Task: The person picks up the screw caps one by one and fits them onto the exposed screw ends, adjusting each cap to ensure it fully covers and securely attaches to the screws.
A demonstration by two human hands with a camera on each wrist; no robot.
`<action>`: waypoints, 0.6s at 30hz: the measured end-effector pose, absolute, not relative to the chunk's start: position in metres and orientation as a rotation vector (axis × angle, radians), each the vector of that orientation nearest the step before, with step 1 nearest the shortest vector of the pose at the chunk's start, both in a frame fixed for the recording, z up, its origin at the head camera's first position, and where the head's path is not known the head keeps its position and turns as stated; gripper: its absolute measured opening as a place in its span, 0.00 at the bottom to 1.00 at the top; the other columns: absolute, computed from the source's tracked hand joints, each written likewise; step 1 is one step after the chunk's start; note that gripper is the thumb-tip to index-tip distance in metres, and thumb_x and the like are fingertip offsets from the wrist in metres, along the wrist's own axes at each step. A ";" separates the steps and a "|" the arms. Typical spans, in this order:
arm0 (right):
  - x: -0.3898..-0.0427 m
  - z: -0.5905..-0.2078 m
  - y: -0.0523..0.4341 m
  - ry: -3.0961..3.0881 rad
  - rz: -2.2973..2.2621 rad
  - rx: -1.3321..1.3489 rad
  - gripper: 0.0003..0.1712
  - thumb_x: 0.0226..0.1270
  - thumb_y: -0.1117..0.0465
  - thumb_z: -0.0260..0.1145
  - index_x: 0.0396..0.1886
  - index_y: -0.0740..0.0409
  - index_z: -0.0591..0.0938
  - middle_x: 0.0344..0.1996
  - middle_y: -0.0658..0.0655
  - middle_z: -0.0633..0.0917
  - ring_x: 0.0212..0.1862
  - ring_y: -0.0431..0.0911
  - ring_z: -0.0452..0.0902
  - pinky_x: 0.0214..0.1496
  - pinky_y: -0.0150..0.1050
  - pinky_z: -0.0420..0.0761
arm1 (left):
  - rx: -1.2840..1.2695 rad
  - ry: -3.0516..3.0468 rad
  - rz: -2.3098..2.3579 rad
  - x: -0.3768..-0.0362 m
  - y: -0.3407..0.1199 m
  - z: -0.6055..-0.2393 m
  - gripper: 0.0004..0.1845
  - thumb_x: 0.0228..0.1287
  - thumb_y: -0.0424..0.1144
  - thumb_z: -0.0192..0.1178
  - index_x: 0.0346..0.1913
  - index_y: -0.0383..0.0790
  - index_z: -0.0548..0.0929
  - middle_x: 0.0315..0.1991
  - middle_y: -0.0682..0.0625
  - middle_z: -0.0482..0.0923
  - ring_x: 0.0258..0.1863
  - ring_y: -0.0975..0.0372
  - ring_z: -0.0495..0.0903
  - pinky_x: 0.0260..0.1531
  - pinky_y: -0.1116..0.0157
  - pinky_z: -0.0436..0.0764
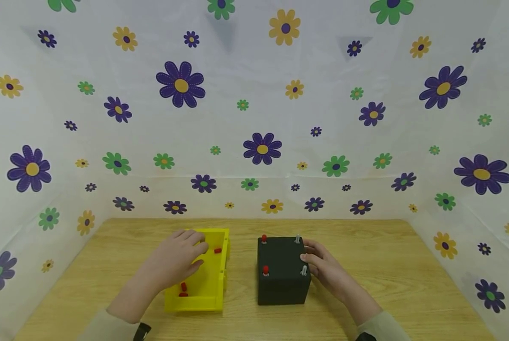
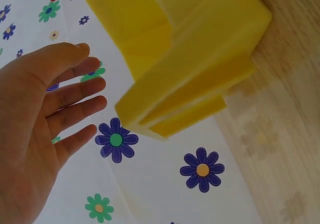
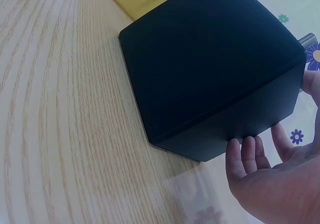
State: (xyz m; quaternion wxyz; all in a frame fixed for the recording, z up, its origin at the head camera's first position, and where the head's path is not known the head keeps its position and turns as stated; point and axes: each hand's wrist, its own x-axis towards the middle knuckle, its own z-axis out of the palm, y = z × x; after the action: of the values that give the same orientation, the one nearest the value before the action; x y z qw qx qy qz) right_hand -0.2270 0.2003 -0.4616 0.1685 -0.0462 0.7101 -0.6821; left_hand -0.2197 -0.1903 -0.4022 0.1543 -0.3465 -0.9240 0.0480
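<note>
Head view: wooden table [image 1: 378, 265] walled on three sides by flowered cloth [image 1: 254, 118]. Yellow tray [image 1: 213, 272] left of centre, toward the front edge, with red pegs [image 1: 184, 287] lying in it, some near its back end and some near its front. Left hand [image 1: 175, 261] over the tray's left part, fingers relaxed and spread toward the back-end pegs, holding nothing. Black box [image 1: 282, 271] just right of the tray, a narrow strip of bare wood between them. Two red pegs standing in the box's top along its left edge, two grey pins [image 1: 304, 270] along its right edge. Right hand [image 1: 324, 267] against the box's right side, fingers up at the top right edge beside the front pin; whether touching the pin, cannot tell. Wide bare wood to the right of the box and behind both things; less at the tray's left.

Left wrist view: left hand [image 2: 37, 129] open wide, fingers [image 2: 75, 114] straight, apart from the tray's [image 2: 190, 53] yellow wall. Cloth beyond, table edge at right.

Right wrist view: box [image 3: 210, 68] standing flat on the wood. Right hand [image 3: 272, 184] loosely open, fingertips [image 3: 245, 151] at the box's lower side edge, thumb up near a pin [image 3: 307, 39]. Open wood all along the box's near side.
</note>
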 end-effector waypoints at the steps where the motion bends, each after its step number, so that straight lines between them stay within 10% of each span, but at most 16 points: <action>1: -0.227 -0.462 0.200 2.018 -1.939 -0.129 0.41 0.78 0.57 0.60 0.83 0.63 0.56 0.80 0.70 0.62 0.63 0.48 0.77 0.74 0.45 0.72 | -0.991 -2.654 0.139 -0.220 -0.191 -0.403 0.14 0.60 0.42 0.79 0.45 0.45 0.87 0.49 0.48 0.86 0.51 0.53 0.84 0.60 0.52 0.85; 18: -0.225 -0.464 0.201 2.025 -1.942 -0.149 0.41 0.77 0.56 0.60 0.82 0.63 0.56 0.79 0.69 0.62 0.64 0.47 0.76 0.76 0.46 0.71 | -0.983 -2.702 0.137 -0.218 -0.201 -0.417 0.13 0.60 0.43 0.79 0.42 0.46 0.86 0.45 0.51 0.85 0.48 0.55 0.82 0.59 0.52 0.84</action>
State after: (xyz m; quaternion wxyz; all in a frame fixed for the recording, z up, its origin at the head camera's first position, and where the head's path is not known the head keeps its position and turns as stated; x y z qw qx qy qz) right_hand -0.2255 0.2009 -0.4637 0.1654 -0.0524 0.7108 -0.6817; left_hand -0.2178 -0.2011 -0.4170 0.1312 -0.3387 -0.9305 0.0471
